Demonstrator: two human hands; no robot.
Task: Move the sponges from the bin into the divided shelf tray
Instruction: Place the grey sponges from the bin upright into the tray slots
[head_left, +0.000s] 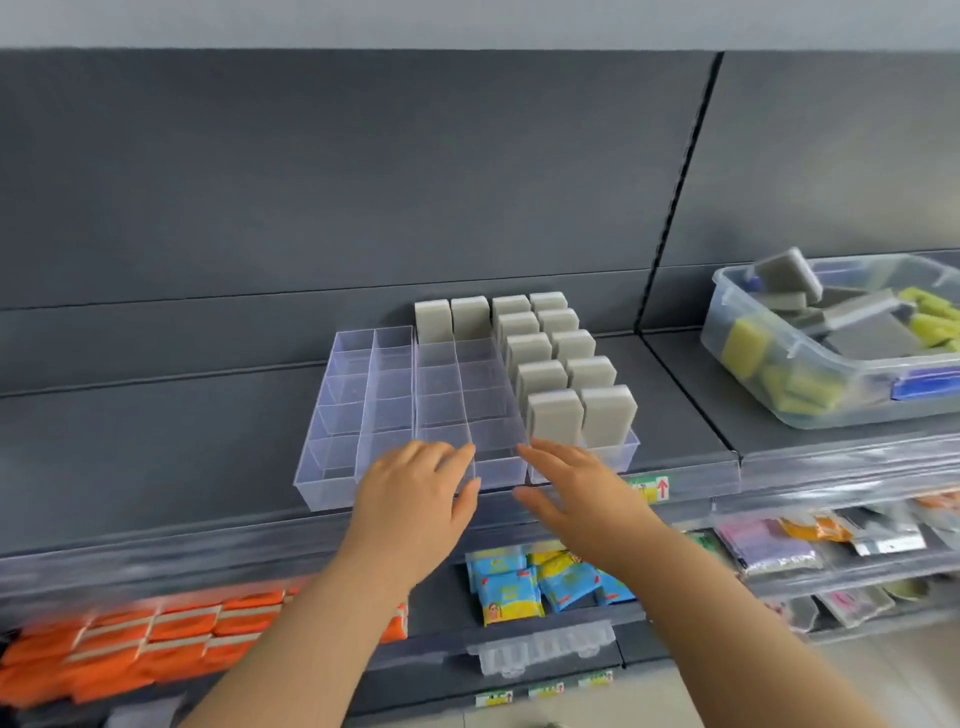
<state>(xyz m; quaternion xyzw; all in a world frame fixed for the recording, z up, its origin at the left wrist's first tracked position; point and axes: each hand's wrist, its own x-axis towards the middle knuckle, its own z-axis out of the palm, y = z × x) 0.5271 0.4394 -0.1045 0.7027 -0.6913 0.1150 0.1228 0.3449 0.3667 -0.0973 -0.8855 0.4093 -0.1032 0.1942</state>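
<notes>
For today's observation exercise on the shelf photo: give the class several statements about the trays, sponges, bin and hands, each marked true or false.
1. Grey sponges stand upright in the right-hand tray. True.
2. The left-hand tray is full of sponges. False: its compartments are empty.
3. The bin sits to the right of the trays. True.
4. The right hand holds a sponge. False: both it and the left hand are open and empty.
5. The bin holds only grey sponges. False: it also holds yellow sponges.
</notes>
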